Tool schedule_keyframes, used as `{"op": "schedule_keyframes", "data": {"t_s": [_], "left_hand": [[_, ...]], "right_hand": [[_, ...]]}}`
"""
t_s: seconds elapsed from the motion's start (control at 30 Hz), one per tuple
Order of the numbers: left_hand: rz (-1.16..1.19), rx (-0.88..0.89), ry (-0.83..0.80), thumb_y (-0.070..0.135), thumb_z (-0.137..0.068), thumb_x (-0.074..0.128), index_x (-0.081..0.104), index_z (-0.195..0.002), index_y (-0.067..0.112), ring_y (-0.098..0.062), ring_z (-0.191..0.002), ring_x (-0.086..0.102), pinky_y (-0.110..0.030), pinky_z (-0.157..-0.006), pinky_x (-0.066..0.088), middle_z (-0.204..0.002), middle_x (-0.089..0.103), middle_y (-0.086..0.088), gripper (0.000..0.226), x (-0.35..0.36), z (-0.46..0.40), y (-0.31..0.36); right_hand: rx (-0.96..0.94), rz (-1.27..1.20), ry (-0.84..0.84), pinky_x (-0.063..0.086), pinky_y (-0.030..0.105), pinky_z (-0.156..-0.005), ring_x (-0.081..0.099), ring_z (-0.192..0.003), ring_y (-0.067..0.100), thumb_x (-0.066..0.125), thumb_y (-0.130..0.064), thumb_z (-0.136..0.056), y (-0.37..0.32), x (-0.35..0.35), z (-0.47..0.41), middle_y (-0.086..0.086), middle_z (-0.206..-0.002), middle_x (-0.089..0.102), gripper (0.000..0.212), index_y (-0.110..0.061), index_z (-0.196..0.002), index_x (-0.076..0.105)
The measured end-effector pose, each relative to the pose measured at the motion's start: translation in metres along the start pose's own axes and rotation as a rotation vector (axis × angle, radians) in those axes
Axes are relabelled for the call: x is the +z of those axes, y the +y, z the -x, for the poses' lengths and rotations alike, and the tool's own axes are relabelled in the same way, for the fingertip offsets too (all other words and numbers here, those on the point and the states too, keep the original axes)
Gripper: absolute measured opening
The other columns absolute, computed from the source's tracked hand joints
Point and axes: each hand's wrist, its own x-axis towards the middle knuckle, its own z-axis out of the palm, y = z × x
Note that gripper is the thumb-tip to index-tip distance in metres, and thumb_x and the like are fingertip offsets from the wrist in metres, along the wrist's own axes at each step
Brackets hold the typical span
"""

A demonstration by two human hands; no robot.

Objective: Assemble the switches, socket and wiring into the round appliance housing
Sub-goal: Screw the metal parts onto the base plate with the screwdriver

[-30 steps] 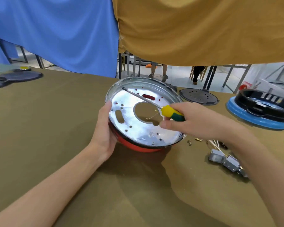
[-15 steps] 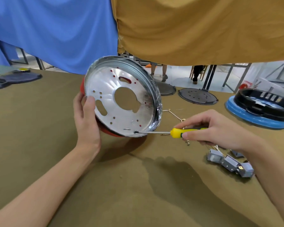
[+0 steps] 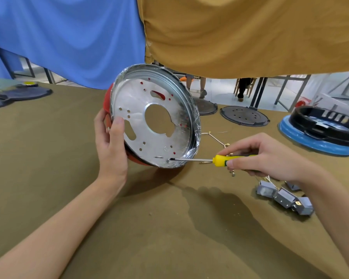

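So that its lower screw hole faces the tool, the round housing (image 3: 155, 117) is gripped by the left hand (image 3: 111, 146) and tilted on edge. Right of it, the screwdriver (image 3: 201, 159) is pinched by the right hand (image 3: 270, 156), tip at that hole; the switches (image 3: 284, 196) lie further right.

The housing's red shell (image 3: 107, 101) is mostly hidden behind its metal plate (image 3: 155, 117), above the left hand (image 3: 111, 146). The screwdriver handle (image 3: 230, 159) is largely covered by the right hand (image 3: 270, 156), and the screw at its tip cannot be made out.
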Motion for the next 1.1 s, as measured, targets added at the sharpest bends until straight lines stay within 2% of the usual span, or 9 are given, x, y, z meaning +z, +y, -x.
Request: {"op": "schedule_keyframes", "data": {"t_s": [0.23,0.33,0.43,0.57,0.73,0.83,0.93,1.03,1.1], "left_hand": [[-0.016,0.015,-0.004,0.042,-0.087,0.056,0.053,-0.125,0.034,-0.011,-0.116,0.058,-0.041,-0.105,0.045,-0.119,0.065,0.017,0.039,0.001,0.002,0.001],[-0.038,0.056,-0.023,0.039,-0.089,0.055,0.052,-0.126,0.034,-0.009,-0.115,0.058,-0.032,-0.100,0.048,-0.119,0.064,0.019,0.037,0.003,0.004,0.000],[-0.064,0.099,-0.038,0.036,-0.092,0.052,0.050,-0.128,0.031,-0.004,-0.115,0.056,-0.024,-0.098,0.046,-0.120,0.062,0.024,0.037,0.004,0.006,-0.001],[-0.088,0.131,-0.048,0.035,-0.093,0.050,0.048,-0.132,0.029,-0.008,-0.109,0.056,-0.029,-0.096,0.047,-0.123,0.060,0.010,0.039,0.001,0.006,-0.002],[-0.104,0.184,-0.080,0.033,-0.094,0.049,0.043,-0.137,0.016,-0.009,-0.102,0.053,-0.028,-0.091,0.047,-0.121,0.055,0.001,0.047,0.002,0.008,-0.002],[-0.163,0.242,-0.113,0.030,-0.095,0.050,0.040,-0.139,0.006,-0.009,-0.106,0.053,-0.028,-0.094,0.046,-0.124,0.053,-0.002,0.052,0.003,0.010,-0.003],[-0.173,0.251,-0.109,0.031,-0.094,0.050,0.039,-0.139,0.005,-0.010,-0.109,0.052,-0.031,-0.097,0.046,-0.126,0.052,-0.004,0.053,0.003,0.010,-0.004],[-0.186,0.284,-0.131,0.030,-0.094,0.050,0.039,-0.138,0.009,-0.010,-0.111,0.052,-0.027,-0.098,0.044,-0.127,0.051,-0.002,0.050,0.004,0.012,-0.005],[-0.186,0.299,-0.141,0.030,-0.094,0.051,0.039,-0.138,0.010,-0.009,-0.109,0.052,-0.026,-0.096,0.043,-0.125,0.052,0.000,0.050,0.004,0.012,-0.005]], "right_hand": [[-0.013,0.153,0.030,0.036,0.012,-0.045,0.049,-0.049,0.003,0.075,-0.019,-0.085,-0.005,0.000,0.003,0.000,-0.076,0.074,0.022,-0.035,-0.099,0.078],[-0.076,0.440,0.102,0.041,0.009,-0.061,0.057,-0.071,-0.003,0.076,-0.032,-0.082,-0.015,0.000,0.004,-0.024,-0.085,0.066,0.023,-0.049,-0.097,0.074],[-0.113,0.604,0.127,0.041,0.018,-0.064,0.051,-0.085,-0.001,0.073,-0.035,-0.081,-0.023,0.005,0.005,-0.020,-0.095,0.053,0.027,-0.053,-0.100,0.070],[-0.116,0.501,0.129,0.046,0.019,-0.068,0.057,-0.081,0.005,0.070,-0.023,-0.081,-0.027,0.008,0.007,-0.018,-0.093,0.058,0.030,-0.044,-0.102,0.072],[-0.174,0.287,0.481,0.050,0.018,-0.049,0.065,-0.053,0.010,0.069,-0.031,-0.089,-0.015,0.021,0.015,-0.020,-0.081,0.068,0.003,-0.032,-0.087,0.068],[-0.207,0.364,0.467,0.041,0.013,-0.061,0.058,-0.075,0.006,0.071,-0.022,-0.085,0.000,0.036,0.025,-0.014,-0.089,0.058,0.010,-0.029,-0.088,0.063],[-0.164,0.266,0.422,0.039,0.012,-0.057,0.054,-0.068,0.006,0.075,-0.007,-0.081,0.014,0.030,0.030,-0.009,-0.084,0.059,0.028,-0.029,-0.090,0.061],[-0.093,0.152,0.519,0.041,0.015,-0.047,0.056,-0.051,0.006,0.072,-0.025,-0.089,0.021,0.035,0.026,-0.007,-0.069,0.066,0.005,-0.026,-0.087,0.067],[-0.070,0.202,0.558,0.043,0.022,-0.048,0.055,-0.051,0.008,0.063,-0.038,-0.093,0.025,0.043,0.023,-0.009,-0.066,0.065,0.016,-0.024,-0.087,0.068]]}}
